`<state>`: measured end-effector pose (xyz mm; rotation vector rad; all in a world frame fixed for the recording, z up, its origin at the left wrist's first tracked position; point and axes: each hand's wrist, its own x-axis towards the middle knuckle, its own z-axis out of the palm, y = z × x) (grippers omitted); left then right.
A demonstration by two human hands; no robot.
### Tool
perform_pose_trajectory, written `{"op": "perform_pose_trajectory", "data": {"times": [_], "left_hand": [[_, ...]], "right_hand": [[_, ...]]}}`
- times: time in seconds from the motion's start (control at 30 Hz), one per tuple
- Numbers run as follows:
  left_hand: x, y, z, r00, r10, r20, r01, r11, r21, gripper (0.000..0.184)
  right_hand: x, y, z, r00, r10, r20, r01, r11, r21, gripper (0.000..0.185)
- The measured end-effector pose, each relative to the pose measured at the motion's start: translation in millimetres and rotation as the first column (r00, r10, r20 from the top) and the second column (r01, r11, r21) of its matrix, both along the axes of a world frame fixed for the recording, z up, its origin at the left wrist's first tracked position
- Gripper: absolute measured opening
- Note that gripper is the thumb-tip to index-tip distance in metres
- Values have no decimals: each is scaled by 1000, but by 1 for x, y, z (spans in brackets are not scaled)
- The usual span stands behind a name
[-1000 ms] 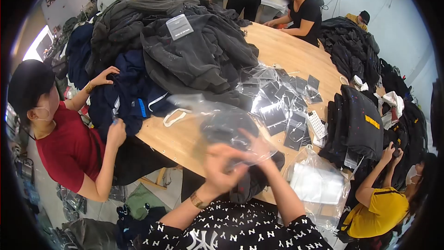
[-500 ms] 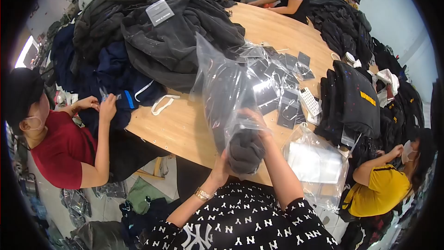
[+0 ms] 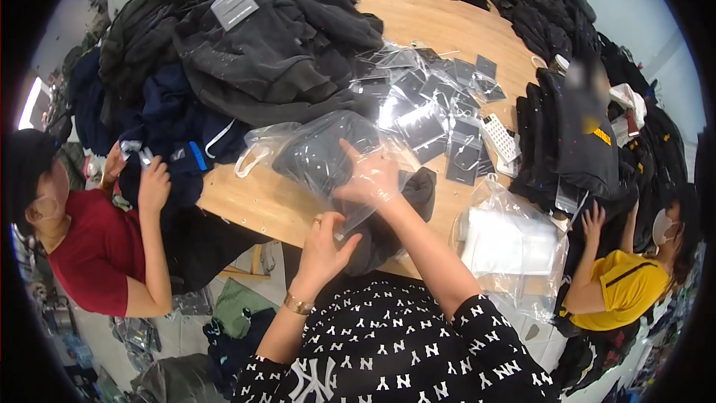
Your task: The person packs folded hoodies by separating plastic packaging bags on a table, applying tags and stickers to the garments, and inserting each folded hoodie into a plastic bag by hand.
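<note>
A clear plastic bag (image 3: 257, 138) lies on the table in front of me, its closed end toward the left. Inside it is part of a folded dark grey garment (image 3: 317, 157); more dark grey cloth (image 3: 418, 194) hangs out on my side, under my forearm. My right hand (image 3: 371, 177) is at the bag's mouth with its fingers spread over the garment, and the film seems to cover part of the hand. Close to the bag's near edge, my left hand (image 3: 324, 248) has thumb and fingers apart. Whether it touches the film I cannot tell.
Dark garments (image 3: 246, 52) are heaped at the back left. Black hang tags (image 3: 421, 130) in clear film cover the table's middle. Folded black garments (image 3: 585, 142) stand at the right, near a bag of white sheets (image 3: 511, 246). Co-workers sit left and right; another is at the far side.
The upright bag has tipped down to the left onto the table, with garment inside it. My right hand has moved up over the garment, and my left hand has come away from the garment's side.
</note>
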<state>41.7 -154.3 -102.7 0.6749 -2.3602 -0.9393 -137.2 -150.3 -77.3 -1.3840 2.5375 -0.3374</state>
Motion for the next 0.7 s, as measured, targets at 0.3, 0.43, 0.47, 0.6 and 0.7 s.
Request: {"op": "perform_pose_trajectory", "data": {"times": [0.3,0.43,0.47,0.6,0.7], "left_hand": [[19,52,13,992,-126,8,125,978,-164,17],[15,43,28,970,116,213,-62,968,-243,18],[6,38,41,946,211,247,-148,956,-253,19],[-25,31,64,997,17,69,10,925,-379,27],[-42,25,69,987,-41,154,95,926,-365,29]], "right_hand": [[2,4,-3,990,-98,99,107,991,-85,97],[9,7,-9,994,-60,88,72,987,-143,102],[13,6,-12,998,-42,40,48,987,-154,103],[34,7,2,993,-21,-117,15,999,-51,97],[58,-8,-27,942,-61,-329,31,995,-97,97]]}}
